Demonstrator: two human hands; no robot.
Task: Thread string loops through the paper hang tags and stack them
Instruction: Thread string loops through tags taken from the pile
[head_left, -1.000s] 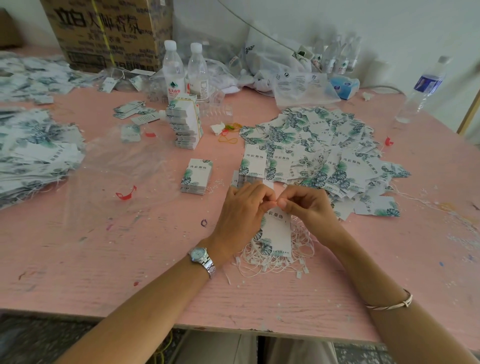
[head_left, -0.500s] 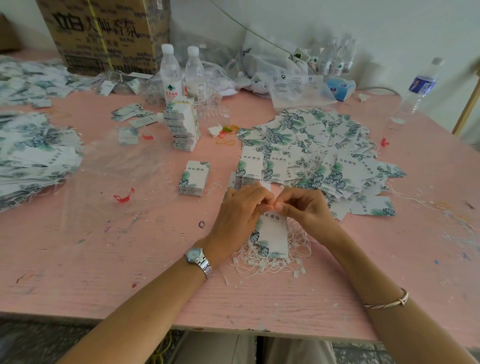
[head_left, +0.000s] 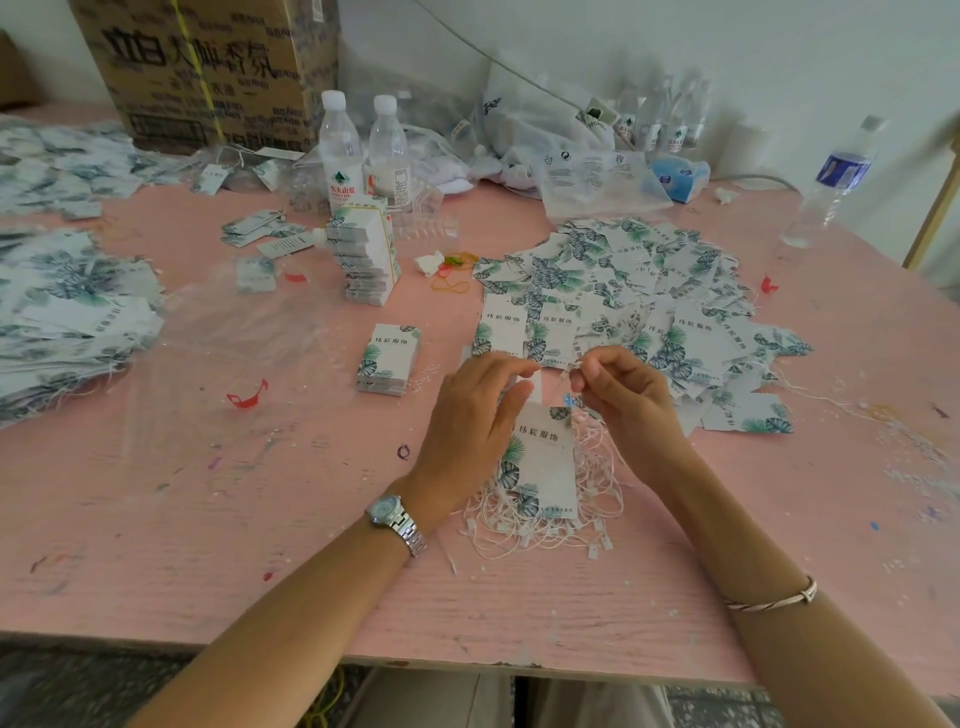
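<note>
A white hang tag (head_left: 543, 462) with green leaf print hangs upright over a heap of white string loops (head_left: 550, 514) on the pink table. My left hand (head_left: 475, 415) pinches the tag's top edge. My right hand (head_left: 621, 395), a little to the right, pinches a thin white string near the tag's top corner. A wide spread of finished tags (head_left: 623, 306) lies just beyond my hands. A small neat stack of tags (head_left: 388, 358) sits to the left of my left hand.
A taller stack of tag bundles (head_left: 366, 254) stands mid-table, with two water bottles (head_left: 363, 150) and a cardboard box (head_left: 208, 67) behind. More tag heaps (head_left: 67, 306) lie at the left, clear plastic sheet (head_left: 218, 353) beside them. Another bottle (head_left: 831, 182) stands far right.
My hands have drawn slightly apart: the right hand has pulled the string away to the right, while the left hand keeps hold of the tag's top.
</note>
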